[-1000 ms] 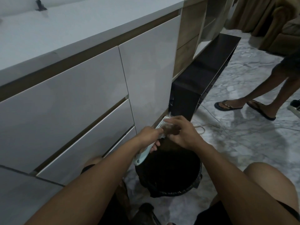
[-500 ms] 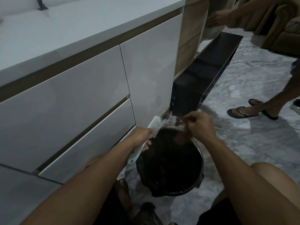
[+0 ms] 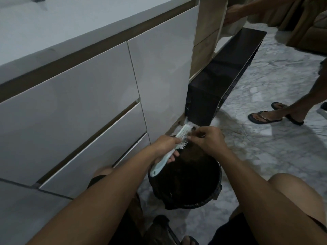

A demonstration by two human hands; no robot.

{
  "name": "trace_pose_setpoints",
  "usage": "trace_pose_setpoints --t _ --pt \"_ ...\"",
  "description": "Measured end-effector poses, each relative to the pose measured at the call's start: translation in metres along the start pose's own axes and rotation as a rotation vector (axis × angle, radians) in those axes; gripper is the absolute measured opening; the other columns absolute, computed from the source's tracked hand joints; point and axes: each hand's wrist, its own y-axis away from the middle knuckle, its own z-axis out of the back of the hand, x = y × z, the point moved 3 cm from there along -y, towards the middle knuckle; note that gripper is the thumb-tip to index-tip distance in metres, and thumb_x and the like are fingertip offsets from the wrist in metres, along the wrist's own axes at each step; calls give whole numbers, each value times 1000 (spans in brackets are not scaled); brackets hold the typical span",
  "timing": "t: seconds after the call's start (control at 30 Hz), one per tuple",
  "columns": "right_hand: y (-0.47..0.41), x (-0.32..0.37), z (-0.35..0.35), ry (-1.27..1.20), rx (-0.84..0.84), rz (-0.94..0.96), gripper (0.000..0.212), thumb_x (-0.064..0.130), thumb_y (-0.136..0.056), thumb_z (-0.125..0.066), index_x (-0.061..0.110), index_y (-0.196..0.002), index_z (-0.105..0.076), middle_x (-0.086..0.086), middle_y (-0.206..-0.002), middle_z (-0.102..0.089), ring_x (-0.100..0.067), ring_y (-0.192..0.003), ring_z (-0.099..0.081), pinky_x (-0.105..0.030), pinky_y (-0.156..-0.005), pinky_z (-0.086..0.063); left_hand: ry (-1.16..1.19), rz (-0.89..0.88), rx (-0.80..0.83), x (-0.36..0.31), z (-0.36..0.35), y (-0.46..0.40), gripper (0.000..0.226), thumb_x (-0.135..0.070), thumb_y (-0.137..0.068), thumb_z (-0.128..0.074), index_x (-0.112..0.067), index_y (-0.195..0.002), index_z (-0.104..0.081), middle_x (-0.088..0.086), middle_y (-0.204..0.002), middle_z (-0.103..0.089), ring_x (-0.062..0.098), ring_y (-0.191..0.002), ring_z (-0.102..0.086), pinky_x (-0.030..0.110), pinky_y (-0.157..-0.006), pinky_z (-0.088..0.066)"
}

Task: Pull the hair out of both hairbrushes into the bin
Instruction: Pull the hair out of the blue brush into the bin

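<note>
Right hand [image 3: 208, 141] is back at the brush [image 3: 177, 141], fingertips pinching hair [image 3: 193, 129] off the bristles over the bin [image 3: 215, 197], while left hand [image 3: 165, 147] grips the handle, so another tuft remains.

Right hand [image 3: 206, 140] back at hairbrush [image 3: 178, 138] bristles.

The pale mint hairbrush [image 3: 177, 142] is gripped by the left hand [image 3: 165, 147] around its handle and held tilted over the bin [image 3: 216, 184], head up and away, white bristles facing right. The right hand [image 3: 208, 141] pinches at the bristles near the brush head, where a small dark tuft of hair [image 3: 193, 128] shows. The bin is round, black and open, standing on the floor directly below.
</note>
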Motion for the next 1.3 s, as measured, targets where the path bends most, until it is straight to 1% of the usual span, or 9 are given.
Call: trace_pose_setpoints --t 0.17,0.3,0.4,0.57,0.83,1.07,1.13,1.2,1.3 --pt "-8 -24 1 74 -85 -143 14 23 -84 -69 15 -93 -77 -11 -92 -75 -30 -91 -67 -33 -76 -50 -43 4 -42 3 4 -6 49 -33 -97 -53 0 -133 -50 11 -72 -62 15 -41 -50 21 -36 -40" --pt "-17 -40 2 46 -119 -247 16 12 -86 -62 16 -90 -77 -9 -93 -75 -27 -90 -67 -30 -77 -50 -52 16 -162 7 13 -14 44 -31 -94 -52 0 -125 -54 12 -72 -60 17 -43 -50 21 -39 -39" --pt "-20 -47 -1 37 -131 -277 16 12 -85 -63 17 -91 -77 -10 -93 -75 -29 -92 -68 -36 -82 -55 -69 -12 -257 10 21 -21 41 -28 -92 -52 6 -116 -58 12 -66 -59 20 -40 -49 22 -39 -39" --pt "-23 -51 -18 27 -47 -309 19 26 -86 -65 13 -94 -77 -11 -95 -74 -30 -94 -67 -36 -81 -54 -43 6 -206 11 21 -24 41 -30 -94 -52 0 -121 -56 11 -69 -59 17 -41 -49 20 -38 -38" --pt "-22 -57 -33 80 144 -392 23 5 -76 -62 8 -98 -71 -16 -104 -70 -33 -102 -62 -27 -76 -43 -24 31 -172 13 18 -29 38 -28 -95 -52 -3 -125 -52 12 -71 -58 19 -41 -47 18 -35 -36" --pt "-27 -59 -36 78 196 -390 38 9 -77 -65 9 -115 -67 -14 -116 -67 -31 -110 -61 -30 -84 -46 23 61 -117 15 16 -29 38 -22 -95 -52 0 -125 -53 12 -72 -59 17 -44 -49 19 -36 -38" --pt "-30 -51 -37 32 192 -343 31 16 -78 -71 10 -108 -69 -13 -112 -69 -30 -107 -63 -32 -86 -49 39 68 -94 14 14 -29 39 -15 -93 -50 3 -127 -52 12 -77 -62 17 -47 -52 20 -37 -40" --pt "-31 -38 -39 -140 219 -317 22 25 -79 -76 10 -93 -69 -15 -97 -73 -30 -93 -70 -38 -82 -55 55 62 -78 13 12 -30 39 -5 -90 -46 5 -127 -51 13 -81 -63 17 -49 -54 22 -39 -43" --pt "-25 -10 -39 -340 315 -258 38 32 -79 -77 -2 -90 -65 -18 -83 -70 -23 -74 -69 -35 -67 -56 72 44 -60 11 11 -29 40 3 -89 -43 6 -128 -52 13 -81 -65 17 -50 -56 25 -42 -45"
